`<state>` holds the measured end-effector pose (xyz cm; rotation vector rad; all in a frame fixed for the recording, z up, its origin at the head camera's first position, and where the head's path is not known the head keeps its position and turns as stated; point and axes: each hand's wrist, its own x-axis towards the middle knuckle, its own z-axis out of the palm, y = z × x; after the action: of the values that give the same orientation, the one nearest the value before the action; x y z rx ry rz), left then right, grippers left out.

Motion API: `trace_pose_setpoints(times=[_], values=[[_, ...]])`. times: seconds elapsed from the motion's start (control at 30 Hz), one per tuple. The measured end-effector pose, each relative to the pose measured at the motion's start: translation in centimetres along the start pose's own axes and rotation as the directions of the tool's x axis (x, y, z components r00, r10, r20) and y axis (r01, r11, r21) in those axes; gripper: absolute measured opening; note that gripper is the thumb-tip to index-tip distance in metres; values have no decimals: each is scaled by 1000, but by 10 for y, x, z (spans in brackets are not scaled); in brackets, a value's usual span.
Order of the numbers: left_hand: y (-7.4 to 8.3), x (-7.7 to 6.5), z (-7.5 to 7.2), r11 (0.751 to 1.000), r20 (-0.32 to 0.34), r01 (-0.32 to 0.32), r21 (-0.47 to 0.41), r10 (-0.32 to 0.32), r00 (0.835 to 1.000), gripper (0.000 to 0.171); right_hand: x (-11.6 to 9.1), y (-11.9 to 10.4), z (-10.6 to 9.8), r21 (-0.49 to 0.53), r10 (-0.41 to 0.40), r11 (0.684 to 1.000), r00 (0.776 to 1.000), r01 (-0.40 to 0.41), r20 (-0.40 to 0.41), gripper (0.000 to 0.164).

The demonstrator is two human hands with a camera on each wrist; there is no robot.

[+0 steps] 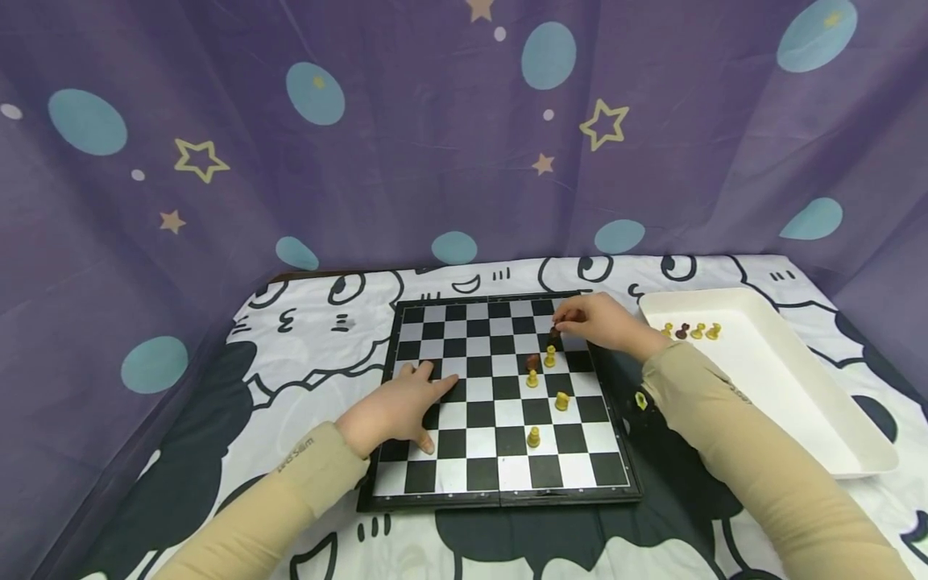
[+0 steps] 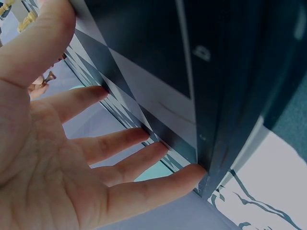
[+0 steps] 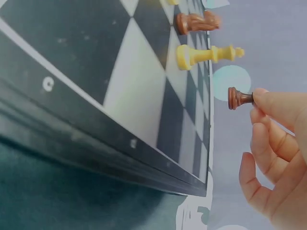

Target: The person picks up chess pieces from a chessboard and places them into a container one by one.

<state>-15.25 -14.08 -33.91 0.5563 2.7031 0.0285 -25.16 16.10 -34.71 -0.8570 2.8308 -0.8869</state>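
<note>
The step in hand seems to be placing a piece: the right hand (image 1: 607, 324) pinches a brown piece (image 3: 234, 98) above the board (image 1: 467, 415), towards its far right. The next move probably calls for a steady, upright lowering – clear of the nearby yellow piece (image 3: 204, 55). The left hand (image 1: 401, 408) lies spread over the board's left side. On the cartoon-printed surface (image 1: 565, 548), a white tray (image 1: 797, 403) sits to the right; behind – a starry purple curtain (image 1: 435, 153).

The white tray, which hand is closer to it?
Right. The right hand is at the side of the chessboard beside the white tray; the left hand is on the opposite side.
</note>
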Motion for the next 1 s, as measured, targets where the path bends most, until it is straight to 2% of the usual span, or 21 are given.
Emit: trace_pose_setpoints(times=[0.17,0.6,1.0], values=[[-1,1,1,1000,-3,1,2,-1,1000,101,-8,-3,-10,-19,-4,1000,1000,4,-4,18],[0,0,1,1000,2,-3,6,3,1000,102,-31,-10,-28,-15,-17,1000,1000,16,-3,14],[0,0,0,1000,5,-6,6,6,1000,100,-51,-13,-43,-56,-30,998,999,28,-42,14]])
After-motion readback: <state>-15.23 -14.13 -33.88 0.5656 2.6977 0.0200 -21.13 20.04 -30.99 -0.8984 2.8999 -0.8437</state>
